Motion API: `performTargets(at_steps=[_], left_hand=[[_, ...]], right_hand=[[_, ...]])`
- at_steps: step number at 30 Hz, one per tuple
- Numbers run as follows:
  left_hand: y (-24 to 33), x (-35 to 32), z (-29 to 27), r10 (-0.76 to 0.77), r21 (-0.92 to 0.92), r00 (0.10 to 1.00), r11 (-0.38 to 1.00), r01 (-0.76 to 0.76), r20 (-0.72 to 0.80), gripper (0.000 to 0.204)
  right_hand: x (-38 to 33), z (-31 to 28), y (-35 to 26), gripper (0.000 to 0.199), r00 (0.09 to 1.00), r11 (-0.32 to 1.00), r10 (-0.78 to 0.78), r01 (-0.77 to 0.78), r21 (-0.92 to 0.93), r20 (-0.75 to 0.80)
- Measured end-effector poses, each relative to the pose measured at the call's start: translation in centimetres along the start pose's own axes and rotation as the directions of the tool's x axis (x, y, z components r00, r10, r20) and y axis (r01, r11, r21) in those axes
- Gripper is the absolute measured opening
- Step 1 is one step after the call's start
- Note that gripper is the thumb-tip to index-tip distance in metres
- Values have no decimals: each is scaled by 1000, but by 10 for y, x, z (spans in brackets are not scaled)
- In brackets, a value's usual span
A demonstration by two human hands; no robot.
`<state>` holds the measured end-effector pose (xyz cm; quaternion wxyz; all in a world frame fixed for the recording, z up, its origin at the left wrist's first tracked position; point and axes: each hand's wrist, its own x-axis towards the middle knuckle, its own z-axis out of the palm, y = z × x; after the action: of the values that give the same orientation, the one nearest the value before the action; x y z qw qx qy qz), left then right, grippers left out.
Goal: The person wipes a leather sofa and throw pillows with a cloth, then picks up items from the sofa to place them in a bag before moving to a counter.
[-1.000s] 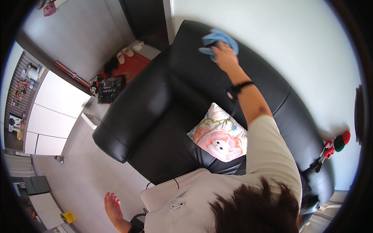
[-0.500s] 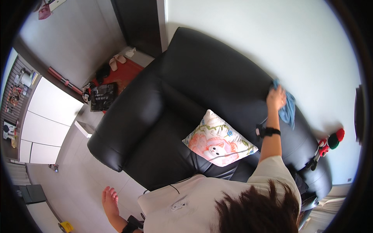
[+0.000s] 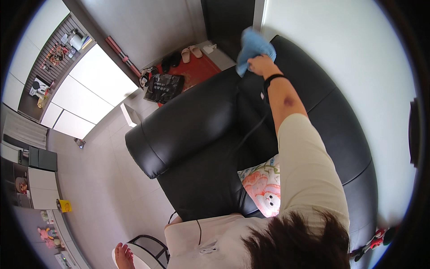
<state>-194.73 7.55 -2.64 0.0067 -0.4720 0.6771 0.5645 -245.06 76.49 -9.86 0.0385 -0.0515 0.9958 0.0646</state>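
Observation:
My right hand (image 3: 262, 64) is closed on a blue cloth (image 3: 255, 47) at the far end of the black leather sofa (image 3: 197, 121), by the top of its backrest near the wall. The cloth is bunched under my fingers and its upper part is blurred by motion. My left hand (image 3: 124, 256) hangs low at the left, away from the sofa, fingers apart and holding nothing. A white printed cushion (image 3: 264, 188) with a pink and white animal picture lies on the seat, partly hidden behind my right sleeve.
Left of the sofa's armrest, a dark bag (image 3: 165, 88) and pink slippers (image 3: 190, 54) rest on a red mat (image 3: 197, 74). White cabinets (image 3: 92, 96) line the left side. A round white-topped piece with a black frame (image 3: 148, 244) stands near my left hand. A knitted doll (image 3: 376, 242) sits at the right.
My right hand has carried the cloth leftward along the backrest to its far end. The view has turned, so the sofa sits farther right. My left hand has dropped lower.

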Motion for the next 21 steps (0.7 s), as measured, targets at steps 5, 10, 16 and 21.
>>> performTargets(at_steps=[5,10,16,21], left_hand=[[-30,34,1,38,-22,988,999,-35,149,37],[10,25,47,59,48,976,996,-70,209,32],[15,48,39,62,154,949,981,-114,310,29],[-7,86,17,-5,111,952,993,-31,306,30]], right_hand=[[-9,-21,-20,31,978,996,-84,89,-16,193],[-19,-1,-12,28,972,990,-70,95,104,-222],[-29,11,-19,32,991,999,-24,19,-39,-132],[-66,33,-93,43,987,976,-127,105,191,103]])
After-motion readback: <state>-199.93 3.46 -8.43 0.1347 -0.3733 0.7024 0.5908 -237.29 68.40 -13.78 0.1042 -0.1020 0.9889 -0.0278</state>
